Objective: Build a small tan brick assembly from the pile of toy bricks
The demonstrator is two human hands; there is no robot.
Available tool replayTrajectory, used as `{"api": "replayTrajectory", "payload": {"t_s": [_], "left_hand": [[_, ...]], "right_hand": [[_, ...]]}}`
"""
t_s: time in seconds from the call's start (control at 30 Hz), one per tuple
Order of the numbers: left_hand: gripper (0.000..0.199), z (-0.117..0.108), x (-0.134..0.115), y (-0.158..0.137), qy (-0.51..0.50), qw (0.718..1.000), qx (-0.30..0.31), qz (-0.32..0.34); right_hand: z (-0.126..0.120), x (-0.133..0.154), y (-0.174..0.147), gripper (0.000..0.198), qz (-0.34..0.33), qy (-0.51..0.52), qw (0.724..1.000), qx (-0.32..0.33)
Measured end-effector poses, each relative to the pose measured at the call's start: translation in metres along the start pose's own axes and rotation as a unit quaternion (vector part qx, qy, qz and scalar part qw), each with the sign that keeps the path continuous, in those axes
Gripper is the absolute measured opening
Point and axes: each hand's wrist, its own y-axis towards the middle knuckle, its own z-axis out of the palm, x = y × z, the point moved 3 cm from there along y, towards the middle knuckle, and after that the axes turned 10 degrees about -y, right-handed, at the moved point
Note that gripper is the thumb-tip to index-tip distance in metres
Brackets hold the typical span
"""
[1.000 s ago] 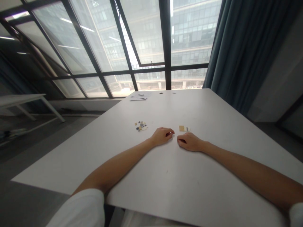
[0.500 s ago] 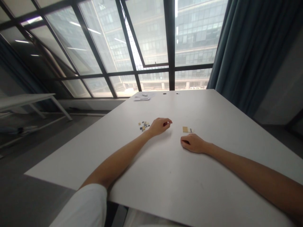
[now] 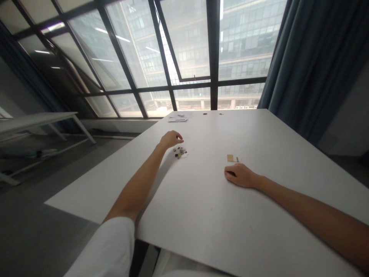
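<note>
My left hand (image 3: pixel 172 139) is raised just above and behind a small pile of loose pieces (image 3: pixel 181 153). Its thumb and forefinger are bent, with a gap between their tips, and no object shows in them. The pieces are tan, grey, black and white and look like tiny building bricks. On the tabletop rests my right hand (image 3: pixel 240 175), its fingers curled closed and nothing visible in them. Just beyond it lies a flat tan plate (image 3: pixel 230 157), with a pale, grey-striped part (image 3: pixel 236 159) against its right side.
Both forearms reach over a large white table (image 3: pixel 196 215). At its far left are papers (image 3: pixel 178 120); a dark round disc (image 3: pixel 205 114) and a small dark item (image 3: pixel 221 114) are at the far edge. Windows, a blue curtain (image 3: pixel 305 69) and another table (image 3: pixel 37 116) stand around.
My left hand has moved left and away from me, from the right of the pile to above its far left side. My right hand stays by the tan plate. The view has shifted slightly.
</note>
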Motion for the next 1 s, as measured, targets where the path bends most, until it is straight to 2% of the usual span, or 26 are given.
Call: {"api": "replayTrajectory", "payload": {"t_s": [0.13, 0.3, 0.47, 0.6, 1.0], "left_hand": [[0.028, 0.015, 0.022, 0.001, 0.024, 0.996, 0.060, -0.068], [0.025, 0.033, 0.038, 0.004, 0.027, 0.990, 0.110, -0.082], [0.032, 0.041, 0.046, 0.007, 0.045, 0.989, 0.110, -0.093], [0.029, 0.044, 0.048, 0.008, 0.052, 0.989, 0.111, -0.086], [0.031, 0.040, 0.053, 0.008, 0.048, 0.988, 0.136, -0.047]], "right_hand": [[0.001, -0.001, 0.001, 0.026, 0.001, -0.002, 1.000, 0.001], [0.003, -0.002, 0.001, 0.024, 0.000, -0.002, 1.000, 0.000], [0.003, -0.002, 0.001, 0.025, 0.001, -0.005, 1.000, -0.003], [0.002, 0.000, 0.001, 0.025, 0.004, -0.003, 1.000, -0.001], [0.002, -0.002, 0.000, 0.025, 0.002, -0.001, 1.000, -0.001]]}}
